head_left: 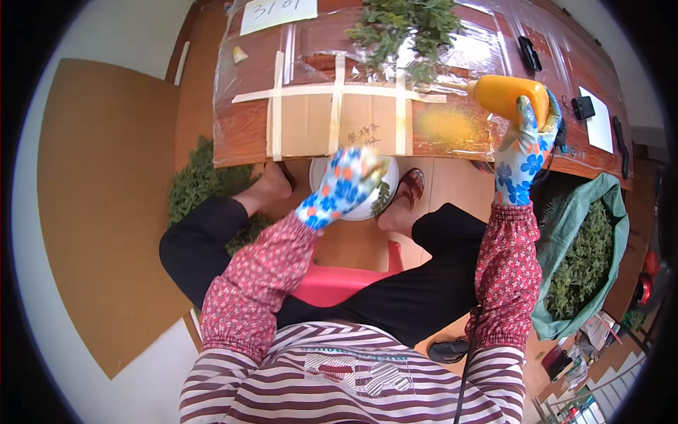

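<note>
My right hand [524, 159], in a floral rubber glove, grips a yellow squeeze bottle [500, 96] above the table. The bottle lies nearly level, its narrow nozzle pointing left. My left hand [346, 180], in a matching glove, is closed and smeared by motion just off the table's front edge. A green leafy sprig [382, 198] sticks out below its fingers, over a white round basin [321, 168] on the floor. Beyond the bottle's nozzle, a pile of green sprigs [409, 32] sits on the table.
A cardboard piece [304, 121] is taped to the plastic-covered table [240, 138]. Yellow residue [452, 128] marks the tabletop. A green sack [554, 244] of greenery stands at right; more greenery [205, 180] lies at left. A red stool [339, 283] is beneath me.
</note>
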Demonstrator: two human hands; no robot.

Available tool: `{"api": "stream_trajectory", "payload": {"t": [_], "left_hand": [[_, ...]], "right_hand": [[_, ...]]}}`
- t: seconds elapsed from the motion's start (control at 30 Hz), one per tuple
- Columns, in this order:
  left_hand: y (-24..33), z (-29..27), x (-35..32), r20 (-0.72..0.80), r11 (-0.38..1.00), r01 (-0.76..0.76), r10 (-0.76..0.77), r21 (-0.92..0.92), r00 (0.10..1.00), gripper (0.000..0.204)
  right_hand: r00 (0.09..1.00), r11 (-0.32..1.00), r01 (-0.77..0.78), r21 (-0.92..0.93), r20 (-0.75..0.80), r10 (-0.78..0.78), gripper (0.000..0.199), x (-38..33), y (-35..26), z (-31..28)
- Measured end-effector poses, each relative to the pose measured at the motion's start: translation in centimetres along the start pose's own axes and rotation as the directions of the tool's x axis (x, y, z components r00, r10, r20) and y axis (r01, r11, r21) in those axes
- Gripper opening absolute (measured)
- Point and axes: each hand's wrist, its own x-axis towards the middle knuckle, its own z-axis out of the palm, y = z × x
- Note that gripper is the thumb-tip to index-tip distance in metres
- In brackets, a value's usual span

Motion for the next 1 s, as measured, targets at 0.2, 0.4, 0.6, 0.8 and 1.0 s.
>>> {"api": "stream_trajectory", "payload": {"t": [0.2, 0.4, 0.6, 0.8, 1.0], "left_hand": [[-3.1, 2.4, 15.9, -0.305, 0.942, 0.103, -0.002, 0.318, 0.952, 0.029], [-5.6, 3.3, 15.7, -0.308, 0.958, 0.039, 0.052, 0.283, 0.95, 0.025], [-9.3, -4.2, 9.6, -0.142, 0.94, -0.28, 0.309, 0.194, 0.94, 0.035], [-10.1, -5.2, 7.0, -0.225, 0.959, 0.073, -0.009, 0.275, 0.974, 0.043], [-4.5, -1.5, 4.6, -0.258, 0.829, 0.491, -0.43, 0.266, 0.865, 0.036]], "right_hand": [[0.998, 0.999, -0.042, 0.025, -0.05, 0.043, 0.043, 0.0, 0.3, -0.1], [0.993, 0.994, -0.083, 0.075, -0.073, 0.088, 0.041, 0.0, 1.0, -0.8], [0.998, 0.992, -0.055, -0.116, -0.004, 0.055, 0.038, 0.3, -0.2, -0.4], [0.993, 0.99, -0.114, 0.084, 0.028, 0.112, 0.037, -0.4, -0.2, 1.0], [0.995, 0.998, -0.007, -0.062, 0.094, 0.013, 0.037, -0.9, 0.1, 1.1]]}}
